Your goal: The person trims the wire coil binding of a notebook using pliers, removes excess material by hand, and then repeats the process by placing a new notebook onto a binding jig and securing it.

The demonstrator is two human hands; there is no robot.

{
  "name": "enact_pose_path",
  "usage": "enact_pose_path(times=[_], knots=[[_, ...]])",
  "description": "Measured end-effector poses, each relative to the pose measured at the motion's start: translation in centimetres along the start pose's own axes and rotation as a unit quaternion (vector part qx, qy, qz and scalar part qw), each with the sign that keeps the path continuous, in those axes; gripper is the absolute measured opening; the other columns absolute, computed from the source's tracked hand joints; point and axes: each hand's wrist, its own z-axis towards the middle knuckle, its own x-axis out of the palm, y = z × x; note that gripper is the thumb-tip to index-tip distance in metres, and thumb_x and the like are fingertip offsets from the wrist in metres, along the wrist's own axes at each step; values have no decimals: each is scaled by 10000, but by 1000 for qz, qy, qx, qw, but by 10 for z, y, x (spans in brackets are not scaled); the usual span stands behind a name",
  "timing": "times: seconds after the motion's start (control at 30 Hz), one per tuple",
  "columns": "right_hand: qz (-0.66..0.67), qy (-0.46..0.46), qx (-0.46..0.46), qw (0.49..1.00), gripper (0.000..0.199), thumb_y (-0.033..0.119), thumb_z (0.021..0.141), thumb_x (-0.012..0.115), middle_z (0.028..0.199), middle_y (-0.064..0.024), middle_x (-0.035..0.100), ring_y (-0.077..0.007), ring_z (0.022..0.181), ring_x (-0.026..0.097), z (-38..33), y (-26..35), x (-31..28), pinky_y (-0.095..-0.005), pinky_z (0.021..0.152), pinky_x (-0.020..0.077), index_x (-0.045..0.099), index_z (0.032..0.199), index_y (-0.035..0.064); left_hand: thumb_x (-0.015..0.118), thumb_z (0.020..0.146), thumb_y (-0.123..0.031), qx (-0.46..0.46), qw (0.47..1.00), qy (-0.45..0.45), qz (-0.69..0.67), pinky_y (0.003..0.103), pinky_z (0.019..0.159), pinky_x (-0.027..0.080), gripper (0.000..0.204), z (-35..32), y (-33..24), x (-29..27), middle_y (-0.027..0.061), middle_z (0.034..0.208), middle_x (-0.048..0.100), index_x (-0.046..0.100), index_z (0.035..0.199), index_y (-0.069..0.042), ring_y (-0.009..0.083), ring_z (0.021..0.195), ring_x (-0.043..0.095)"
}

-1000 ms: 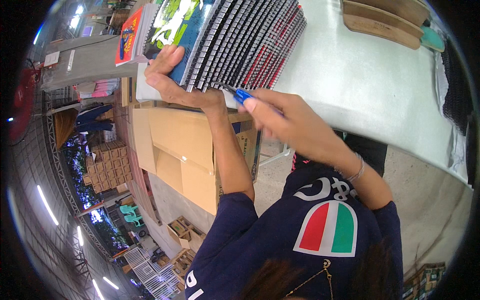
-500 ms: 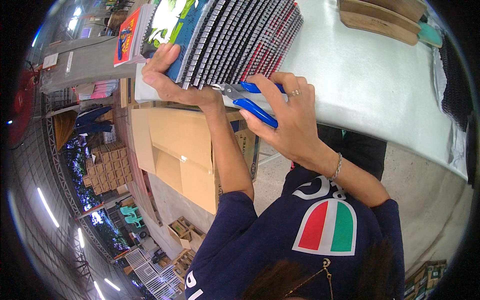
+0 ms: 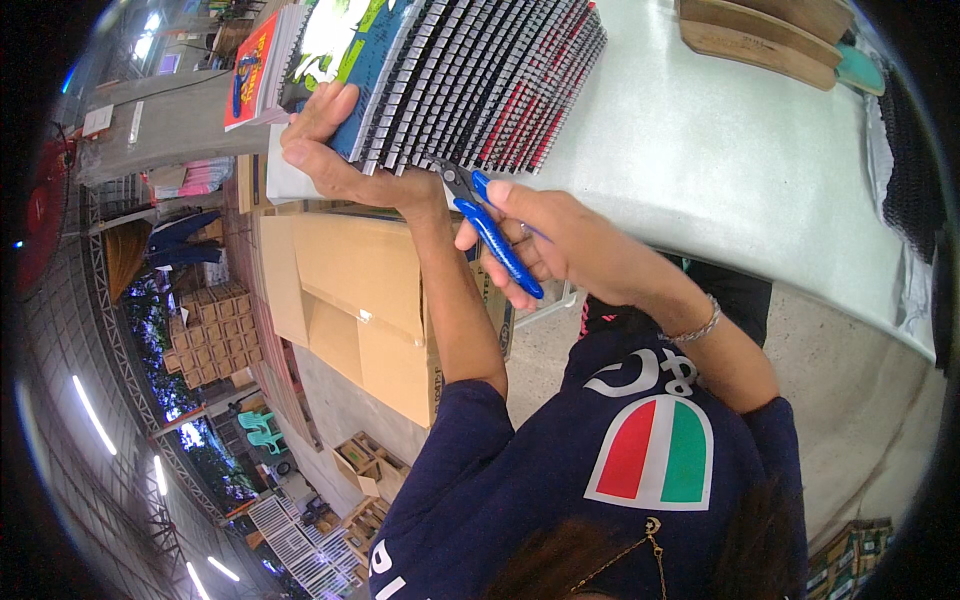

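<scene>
A row of wire-bound notebooks [image 3: 470, 80] stands packed at the near edge of the white-topped table, with the metal coils facing up. My left hand [image 3: 335, 160] grips the end of the row at its left, its thumb and fingers against the blue and green cover. In my right hand [image 3: 565, 235] is a pair of blue-handled wire nippers [image 3: 500, 250]. Their dark jaws reach the near ends of the coils, around the middle of the row. Whether the jaws close on a wire is too small to tell.
Left of the row lies a stack of red-covered notebooks [image 3: 255, 75]. An open cardboard box [image 3: 360, 270] sits below the table edge. Curved wooden pieces [image 3: 760, 45] rest at the far right of the white tabletop [image 3: 720, 150], near dark mesh cloth [image 3: 905, 170].
My right hand has turned over, its thumb now on top of the nippers' handles. The nippers point more steeply toward the coils, and their handles are closer together. My left hand stays in place.
</scene>
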Motion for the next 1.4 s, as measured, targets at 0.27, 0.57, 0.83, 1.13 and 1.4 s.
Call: enact_pose_path(times=[0.27, 0.57, 0.83, 1.13, 1.4], knots=[[-444, -220, -237, 836, 498, 390, 807, 688, 1061, -103, 499, -269, 991, 454, -4, -17, -3, -435, 849, 338, 580, 1197, 100, 213, 1052, -395, -46, 997, 2, -66, 440, 983, 392, 599, 2, 2, 1, 123, 885, 558, 605, 835, 2, 262, 941, 550], [-345, -182, -220, 894, 444, 371, 837, 677, 942, -112, 553, -255, 849, 552, 1, -26, 4, -376, 749, 445, 596, 1157, 74, 216, 1052, -375, -38, 997, -18, -60, 441, 983, 389, 583, 1, 0, 3, 115, 858, 562, 609, 836, -3, 265, 943, 549], [-312, -159, -200, 915, 434, 363, 863, 647, 921, -126, 553, -255, 838, 561, -3, -23, 1, -382, 722, 457, 584, 1134, 30, 212, 1049, -386, -38, 998, -5, -42, 442, 977, 391, 600, 3, -1, 0, 121, 864, 569, 609, 822, 2, 265, 929, 555], [-479, -237, -261, 804, 494, 376, 791, 706, 989, -84, 496, -250, 949, 454, -2, -28, -1, -400, 821, 342, 595, 1171, 79, 211, 1051, -385, -25, 997, -16, -64, 436, 973, 399, 587, 2, 1, 5, 109, 874, 561, 604, 849, 3, 252, 942, 550], [-230, -66, -106, 965, 438, 356, 852, 674, 937, -109, 535, -242, 846, 520, 1, -23, -8, -368, 744, 412, 600, 1163, 57, 256, 1067, -323, 110, 992, 55, -28, 444, 948, 412, 399, 0, 10, -4, 90, 956, 575, 483, 1243, -46, 242, 944, 523]])
